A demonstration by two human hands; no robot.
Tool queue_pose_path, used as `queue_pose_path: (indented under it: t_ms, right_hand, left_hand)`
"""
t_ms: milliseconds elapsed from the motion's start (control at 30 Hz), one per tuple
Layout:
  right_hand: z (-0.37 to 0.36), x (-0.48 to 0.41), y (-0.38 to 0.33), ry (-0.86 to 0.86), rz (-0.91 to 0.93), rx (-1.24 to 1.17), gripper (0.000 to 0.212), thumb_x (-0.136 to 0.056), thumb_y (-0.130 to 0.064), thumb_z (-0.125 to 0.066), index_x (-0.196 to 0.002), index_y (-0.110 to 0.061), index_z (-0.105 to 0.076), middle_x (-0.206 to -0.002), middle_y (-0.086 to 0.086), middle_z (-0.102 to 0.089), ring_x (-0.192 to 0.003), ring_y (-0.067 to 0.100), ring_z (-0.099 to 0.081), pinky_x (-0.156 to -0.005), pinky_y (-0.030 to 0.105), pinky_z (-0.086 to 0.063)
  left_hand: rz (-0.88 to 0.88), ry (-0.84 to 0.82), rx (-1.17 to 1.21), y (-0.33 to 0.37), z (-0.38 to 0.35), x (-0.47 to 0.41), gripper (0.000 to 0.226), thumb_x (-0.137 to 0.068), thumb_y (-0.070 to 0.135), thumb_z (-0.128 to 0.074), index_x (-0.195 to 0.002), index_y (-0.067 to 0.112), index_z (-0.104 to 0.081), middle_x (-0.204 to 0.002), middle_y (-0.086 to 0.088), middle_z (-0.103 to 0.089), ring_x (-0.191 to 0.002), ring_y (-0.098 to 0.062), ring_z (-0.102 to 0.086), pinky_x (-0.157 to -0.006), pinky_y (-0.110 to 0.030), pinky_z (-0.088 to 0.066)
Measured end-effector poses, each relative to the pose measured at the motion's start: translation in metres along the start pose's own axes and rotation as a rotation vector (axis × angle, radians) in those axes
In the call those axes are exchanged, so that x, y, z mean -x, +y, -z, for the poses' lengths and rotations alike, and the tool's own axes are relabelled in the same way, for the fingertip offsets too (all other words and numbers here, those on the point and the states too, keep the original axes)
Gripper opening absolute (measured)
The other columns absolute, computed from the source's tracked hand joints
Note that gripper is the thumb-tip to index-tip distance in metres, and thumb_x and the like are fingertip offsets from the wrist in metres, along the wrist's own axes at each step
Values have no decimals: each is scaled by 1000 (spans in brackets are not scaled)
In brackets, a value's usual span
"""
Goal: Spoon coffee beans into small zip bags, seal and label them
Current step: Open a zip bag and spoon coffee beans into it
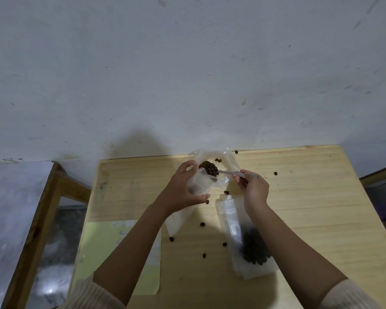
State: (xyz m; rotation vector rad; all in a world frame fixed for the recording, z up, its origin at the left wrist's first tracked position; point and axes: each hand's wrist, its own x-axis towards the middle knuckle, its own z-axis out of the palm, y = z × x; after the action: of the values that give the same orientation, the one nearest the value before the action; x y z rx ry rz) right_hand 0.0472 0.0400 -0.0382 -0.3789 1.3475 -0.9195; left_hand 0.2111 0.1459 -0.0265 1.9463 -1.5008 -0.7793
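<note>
My left hand (pixel 183 188) grips a small clear zip bag (pixel 200 184) upright, its mouth held open. My right hand (pixel 254 188) pinches the handle of a metal spoon (pixel 228 172); the bowl, heaped with coffee beans (pixel 209 168), hovers right over the bag's mouth. Behind the spoon lies a crumpled clear plastic bag (pixel 223 159). A filled zip bag (pixel 252 244) with dark beans lies flat under my right forearm. Another empty zip bag (pixel 176 221) lies under my left wrist.
Several loose beans (pixel 202 224) are scattered over the wooden table (pixel 310 197). A pale yellow sheet with labels (pixel 112 241) lies at the table's front left. A wall stands just behind the table, and a wooden frame (pixel 38 219) stands to the left.
</note>
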Motion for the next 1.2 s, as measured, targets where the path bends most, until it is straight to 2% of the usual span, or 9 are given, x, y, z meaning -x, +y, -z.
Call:
queue_pose_path:
  t_ms: [100,167,233,333,400,667,900,1067,1200]
  right_hand:
    - [3,2,-9,-5,35,11,17,-90,6,-48,-81,-2,-60,-75,15,-63,-66,20,-65,-63,17,-56]
    - [5,4,-17,-11,65,36,17,-91,4,-48,-81,-3,-61,-73,14,-64,-65,20,-65,-63,17,-57]
    - [6,8,-26,-12,101,50,18,-90,4,-47,-80,-3,-61,-72,14,-63,-65,21,-64,-63,18,-56]
    - [9,16,-39,-10,186,97,20,-89,3,-46,-78,-4,-61,-73,13,-63,-64,22,-63,-62,18,-56]
    - [11,21,-46,-21,243,135,21,-89,2,-46,-77,-6,-61,-73,12,-63,-60,20,-63,-61,18,-55]
    - [5,46,-43,-281,417,378,19,-91,0,-49,-81,-6,-64,-74,15,-66,-60,17,-65,-64,21,-56]
    - [19,36,-41,-96,500,181,18,-90,1,-48,-79,-6,-62,-74,10,-64,-58,14,-63,-63,21,-55]
    - [22,23,-19,-227,510,293,16,-94,-4,-50,-90,-6,-65,-87,11,-68,-79,20,-66,-81,26,-56]
    - [17,17,-5,-266,539,427,22,-95,-7,-48,-83,-18,-63,-83,6,-67,-77,19,-66,-84,31,-55]
  left_hand:
    - [-2,31,9,-2,-3,0,85,-67,33,-82,-139,16,-39,-141,10,-26,-119,7,-27,-88,3,-20]
    - [-19,52,-5,-3,-6,-1,86,-66,32,-83,-138,14,-41,-143,1,-28,-117,5,-29,-84,9,-18]
    - [-32,67,-35,-2,-9,0,88,-65,30,-84,-138,9,-40,-143,-4,-29,-117,2,-30,-87,5,-19]
    - [-41,108,-71,-3,-13,2,94,-62,31,-85,-138,-1,-39,-144,-12,-31,-127,-13,-34,-100,-16,-26]
    - [-20,115,-70,-3,-14,3,95,-63,27,-86,-139,-1,-37,-146,-13,-29,-131,-17,-32,-101,-22,-26]
    - [-27,80,-59,-2,-16,2,85,-66,36,-83,-136,11,-43,-146,-6,-27,-135,-15,-28,-101,-17,-22]
    - [50,101,26,-5,-13,11,89,-69,31,-82,-142,13,-35,-149,0,-25,-136,-13,-27,-101,-18,-22]
    - [23,94,26,-4,-9,12,86,-68,31,-83,-140,13,-39,-144,4,-29,-128,-3,-29,-104,-19,-24]
    - [33,62,22,-7,-4,11,90,-65,40,-81,-140,13,-40,-142,7,-31,-128,-3,-31,-100,-18,-25]
